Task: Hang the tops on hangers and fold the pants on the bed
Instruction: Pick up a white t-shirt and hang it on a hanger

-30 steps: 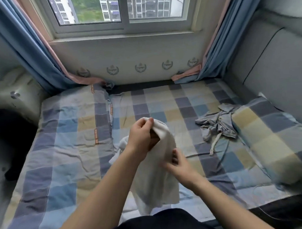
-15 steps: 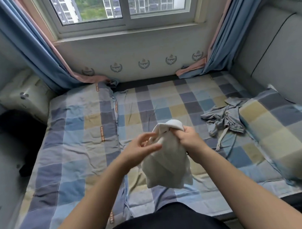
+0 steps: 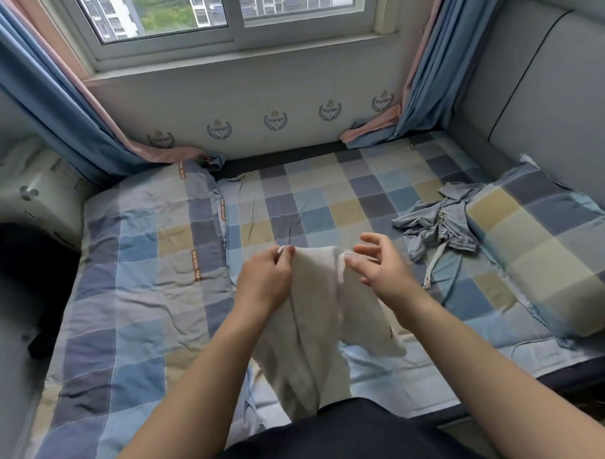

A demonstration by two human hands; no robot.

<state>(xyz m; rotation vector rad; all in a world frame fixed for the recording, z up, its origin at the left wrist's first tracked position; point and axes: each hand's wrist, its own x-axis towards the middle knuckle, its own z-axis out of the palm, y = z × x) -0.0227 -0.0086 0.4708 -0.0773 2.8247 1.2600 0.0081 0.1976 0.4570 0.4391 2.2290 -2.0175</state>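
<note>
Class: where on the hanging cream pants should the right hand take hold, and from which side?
Waistband, free right corner, from the right, level with the left hand pinching it: the cream pants hang legs-down from that edge, so a grip there spreads them.

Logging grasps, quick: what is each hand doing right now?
Left hand: pinches the white garment at its top edge.
Right hand: open, fingers spread, thumb touching the garment.

Seen from above, a left hand (image 3: 265,282) pinches one waistband end of cream pants (image 3: 314,325) hanging over a checked bed (image 3: 310,201), the right hand (image 3: 378,271) touching the other end, fingers spread, while a crumpled grey garment (image 3: 438,221) lies beside a pillow (image 3: 542,248).
</note>
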